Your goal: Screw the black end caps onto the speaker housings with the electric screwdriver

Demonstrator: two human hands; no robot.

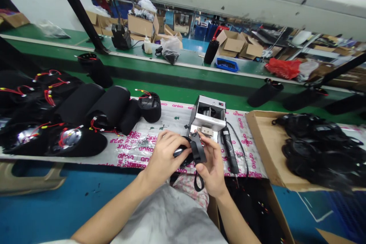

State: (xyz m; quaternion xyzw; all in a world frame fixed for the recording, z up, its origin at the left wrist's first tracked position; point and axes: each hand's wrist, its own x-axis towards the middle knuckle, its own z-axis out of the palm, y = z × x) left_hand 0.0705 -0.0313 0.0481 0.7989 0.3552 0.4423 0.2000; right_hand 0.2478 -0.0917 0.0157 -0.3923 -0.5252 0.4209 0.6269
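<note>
My left hand (164,156) is closed round a small black rounded part (180,152) at the near edge of the bench. My right hand (211,167) pinches a black strap (198,150) that loops over that part and hangs down below my fingers. Both hands meet just in front of a small grey metal machine (210,116) with an open front. A black handheld tool (230,148) with a cable lies right of the machine.
Black cylindrical speaker bodies (94,105) with red wires lie in rows at the left. A cardboard tray (260,145) of black straps sits at the right. A green conveyor (183,93) runs behind the bench, with boxes and bottles beyond it.
</note>
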